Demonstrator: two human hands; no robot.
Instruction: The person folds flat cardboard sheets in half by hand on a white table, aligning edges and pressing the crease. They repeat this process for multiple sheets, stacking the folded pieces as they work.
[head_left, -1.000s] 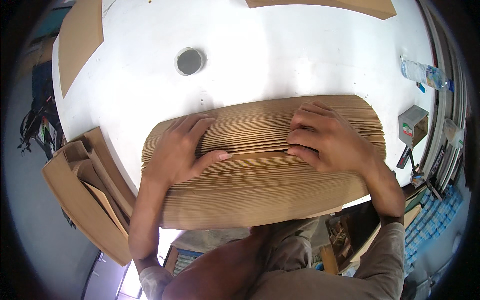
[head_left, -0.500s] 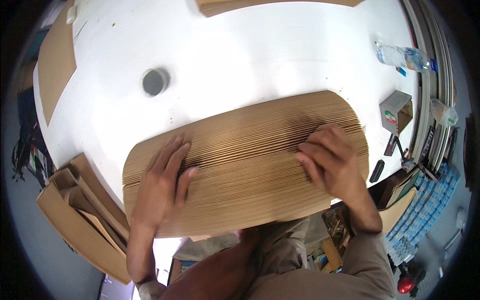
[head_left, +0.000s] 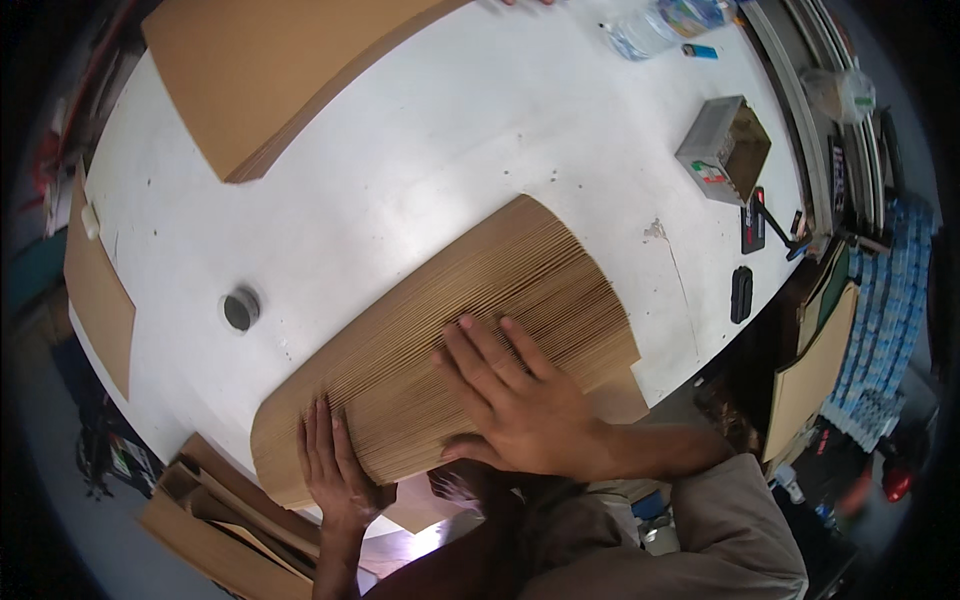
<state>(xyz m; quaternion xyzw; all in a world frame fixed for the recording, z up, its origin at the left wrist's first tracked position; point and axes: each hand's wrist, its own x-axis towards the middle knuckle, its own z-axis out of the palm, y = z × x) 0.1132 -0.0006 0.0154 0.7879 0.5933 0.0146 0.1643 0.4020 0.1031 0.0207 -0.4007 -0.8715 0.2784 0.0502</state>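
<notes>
A fanned stack of brown cardboard sheets (head_left: 560, 275) lies slantwise across the near side of the white table (head_left: 440, 190), its layered edges facing up. My left hand (head_left: 340, 465) rests at the stack's near left part, its fingers stretched out over the edges and its thumb hidden. Nearer the middle, my right hand (head_left: 525, 410) lies flat on the stack with the fingers spread. A loose-looking cardboard corner (head_left: 618, 395) sticks out under the right end.
Another cardboard stack (head_left: 270, 70) lies at the far left. A round grey-centred object (head_left: 240, 310) stands left of the sheets. Toward the right are a metal box (head_left: 725, 150), a black object (head_left: 741, 294), a plastic bottle (head_left: 665, 28) and a blue lighter (head_left: 700, 51). Fingertips (head_left: 530, 2) show at the top edge.
The view has turned and the stack now lies more steeply slanted. My right hand has gone from the right end toward the middle and flattened. My left hand is lower on the near edge.
</notes>
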